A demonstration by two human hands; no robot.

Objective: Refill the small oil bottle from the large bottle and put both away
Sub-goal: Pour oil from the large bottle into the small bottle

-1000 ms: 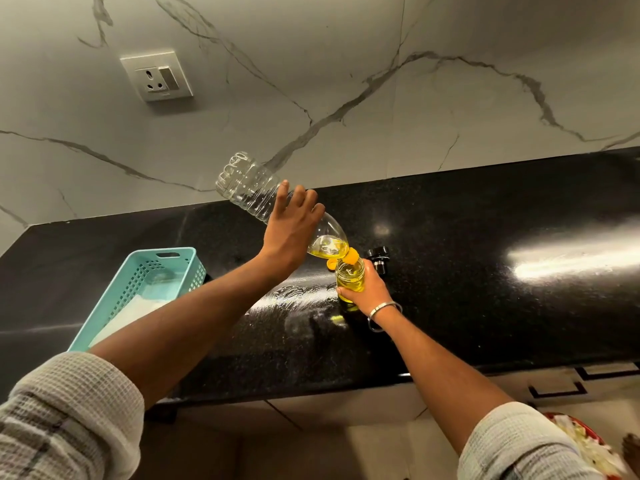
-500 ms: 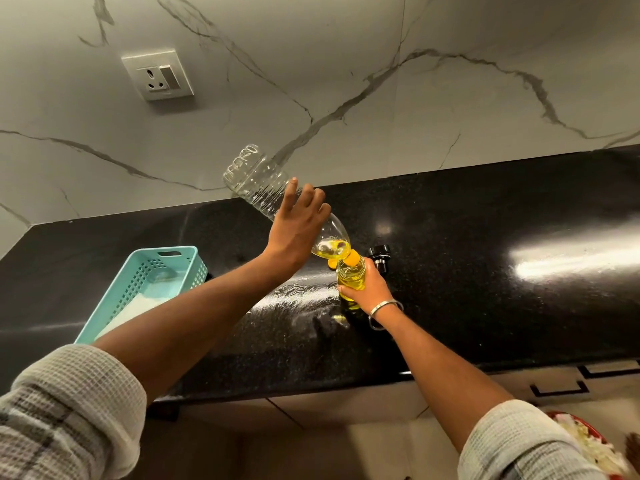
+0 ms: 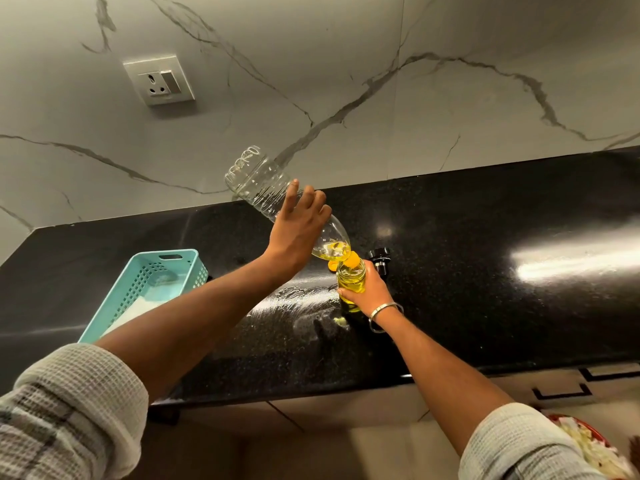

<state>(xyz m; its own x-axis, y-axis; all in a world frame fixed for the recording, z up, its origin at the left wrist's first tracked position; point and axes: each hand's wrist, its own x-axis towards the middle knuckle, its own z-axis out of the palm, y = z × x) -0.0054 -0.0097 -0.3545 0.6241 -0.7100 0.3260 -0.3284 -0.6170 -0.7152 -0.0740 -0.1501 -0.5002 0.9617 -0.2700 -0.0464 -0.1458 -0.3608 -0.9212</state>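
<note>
Two hands grip bottles: left hand (image 3: pixel 298 226) tips ribbed clear large bottle (image 3: pixel 263 185) into right hand's (image 3: pixel 370 289) small oil bottle (image 3: pixel 350 278) over glossy black counter (image 3: pixel 485 271).

Clear ribbed plastic large bottle (image 3: pixel 263 183), glossy black speckled stone counter (image 3: pixel 485 271) (strong glare), matt veined marble-look wall (image 3: pixel 346 81), perforated teal plastic basket (image 3: pixel 152 282), shiny metal bangle (image 3: pixel 384 311), waffle-knit cloth sleeves (image 3: pixel 72 407).

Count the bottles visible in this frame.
2. The large bottle is tilted neck-down in the left hand; the small bottle stands on the counter, gripped by the right hand. None seems hidden.
</note>
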